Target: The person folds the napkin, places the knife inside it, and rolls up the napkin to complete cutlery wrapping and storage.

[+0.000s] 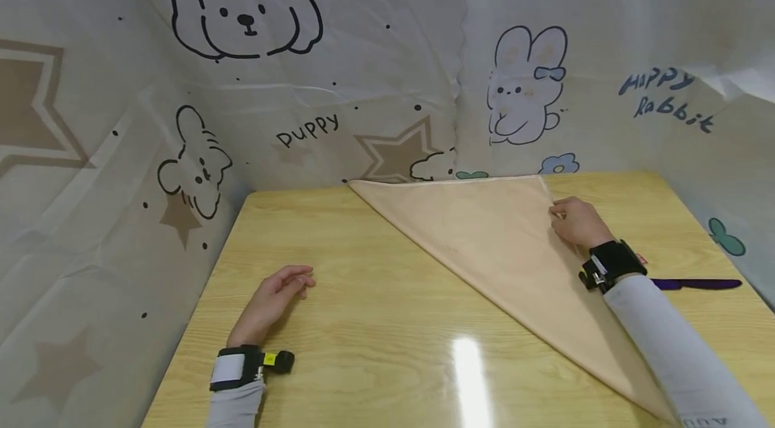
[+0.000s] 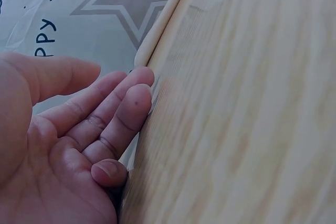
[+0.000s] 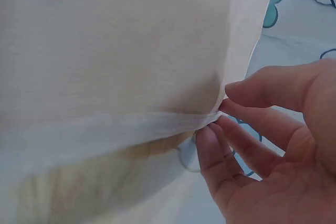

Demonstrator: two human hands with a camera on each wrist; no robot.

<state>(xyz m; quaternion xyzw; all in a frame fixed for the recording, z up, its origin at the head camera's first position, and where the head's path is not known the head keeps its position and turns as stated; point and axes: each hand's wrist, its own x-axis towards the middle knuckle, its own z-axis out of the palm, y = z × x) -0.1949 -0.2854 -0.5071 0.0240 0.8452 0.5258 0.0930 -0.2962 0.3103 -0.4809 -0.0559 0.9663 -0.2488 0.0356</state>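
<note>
While my left grip [image 1: 272,297] is nearest, fingers slack and empty, the beige cloth [image 1: 514,246] lies rightward in a triangle on the tabletop [image 1: 363,347]; I expect it light, soft and limp, best taken at the hem [image 3: 105,135], which my farther right grip [image 1: 578,223] pinches.

This is a small screened-off work corner, probably indoors: creased, pale sheeting [image 1: 387,64], printed with a puppy [image 1: 246,21], a rabbit [image 1: 524,95] and brown stars [image 1: 396,152], rises close behind a wood-grain table [image 1: 369,307] and along both its sides. The playful print suggests a home, yet whether the room beyond is a home, studio or workshop cannot be told.
</note>
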